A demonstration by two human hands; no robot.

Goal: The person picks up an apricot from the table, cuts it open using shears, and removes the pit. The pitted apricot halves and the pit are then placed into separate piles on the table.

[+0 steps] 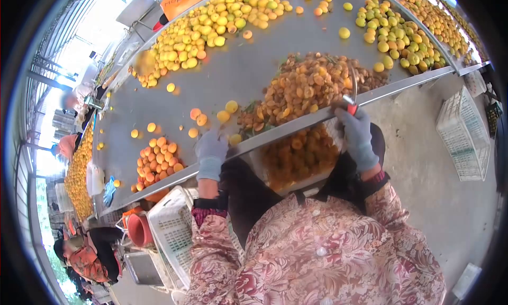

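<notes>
Table (254,56), this side of the divider (418,16): fruit heaps, four (yellow heap (211,21), one; green-yellow heap (399,40), one; orange heap (157,159), one; brown heap (309,85), one). Near edge: left hand (211,152) and right hand (358,138), two hands; red-handled tool (352,109), one. Individual fruits per heap: too crowded to count.

Bright daylight burns out white left of the table (233,66), whose metal top shows dull sheen. Strong fisheye curvature bends its edges; black vignetting surrounds everything.
</notes>
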